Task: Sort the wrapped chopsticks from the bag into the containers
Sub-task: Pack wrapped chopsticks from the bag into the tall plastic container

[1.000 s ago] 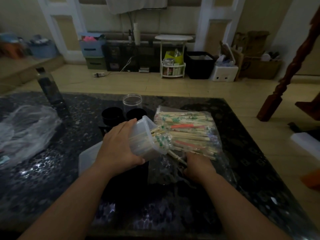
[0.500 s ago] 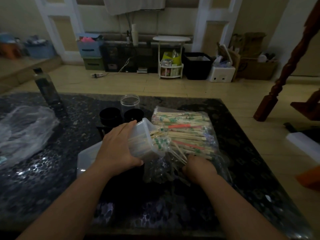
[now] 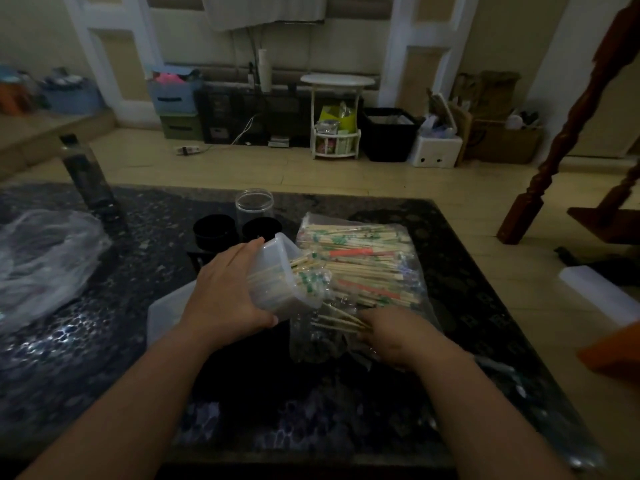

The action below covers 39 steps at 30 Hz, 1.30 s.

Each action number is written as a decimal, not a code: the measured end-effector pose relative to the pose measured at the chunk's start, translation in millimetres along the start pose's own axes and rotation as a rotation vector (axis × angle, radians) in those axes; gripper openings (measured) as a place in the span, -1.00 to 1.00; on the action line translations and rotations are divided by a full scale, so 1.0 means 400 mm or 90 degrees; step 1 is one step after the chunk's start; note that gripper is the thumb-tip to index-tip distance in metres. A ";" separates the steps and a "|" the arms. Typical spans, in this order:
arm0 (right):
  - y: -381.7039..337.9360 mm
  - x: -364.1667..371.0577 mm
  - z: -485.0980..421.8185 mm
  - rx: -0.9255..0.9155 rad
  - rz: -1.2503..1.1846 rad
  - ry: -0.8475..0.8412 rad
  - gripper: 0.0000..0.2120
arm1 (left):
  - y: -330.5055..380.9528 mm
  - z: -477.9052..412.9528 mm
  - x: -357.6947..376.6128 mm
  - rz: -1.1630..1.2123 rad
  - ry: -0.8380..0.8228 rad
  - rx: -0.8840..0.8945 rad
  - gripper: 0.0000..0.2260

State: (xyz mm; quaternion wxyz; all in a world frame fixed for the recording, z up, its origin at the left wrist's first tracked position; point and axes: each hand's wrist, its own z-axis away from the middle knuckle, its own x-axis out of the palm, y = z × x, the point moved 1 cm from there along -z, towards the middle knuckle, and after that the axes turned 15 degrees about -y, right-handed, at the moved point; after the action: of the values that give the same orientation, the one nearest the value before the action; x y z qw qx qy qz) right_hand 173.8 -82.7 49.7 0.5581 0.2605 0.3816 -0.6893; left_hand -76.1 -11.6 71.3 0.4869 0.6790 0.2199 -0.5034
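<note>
Currently left hand [image 3: 225, 292] grips tilted container [image 3: 277, 268]; right hand [image 3: 391, 337] pinches chopsticks [image 3: 337, 320].

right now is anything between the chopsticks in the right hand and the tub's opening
Yes: crumpled plastic of the bag lies around the chopsticks in the right hand, and others jut from the mouth of the tub.

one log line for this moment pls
left hand: holds tilted translucent plastic container, part filled | right hand: pinches wrapped chopsticks at clear plastic bag mouth | step: mid-transfer, bag to container
</note>
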 end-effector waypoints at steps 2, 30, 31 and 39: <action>0.000 -0.016 0.018 0.008 0.016 -0.012 -0.85 | -0.001 0.002 -0.002 0.008 0.001 -0.002 0.12; -0.080 -0.109 0.110 -0.149 0.148 0.687 -0.78 | -0.002 0.010 -0.005 0.049 -0.006 -0.007 0.13; -0.079 -0.105 0.103 -0.168 0.149 0.700 -0.78 | -0.002 0.010 -0.004 0.051 -0.008 -0.008 0.12; -0.096 -0.091 0.077 -0.243 -0.063 0.731 -0.71 | -0.014 0.010 0.004 0.028 -0.002 0.040 0.12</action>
State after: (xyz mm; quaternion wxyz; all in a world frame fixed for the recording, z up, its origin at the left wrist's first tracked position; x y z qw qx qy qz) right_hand 147.4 -83.8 105.1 0.2673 0.4679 0.7502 -0.3831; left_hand -82.0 -13.0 67.4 0.4763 0.6978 0.1882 -0.5008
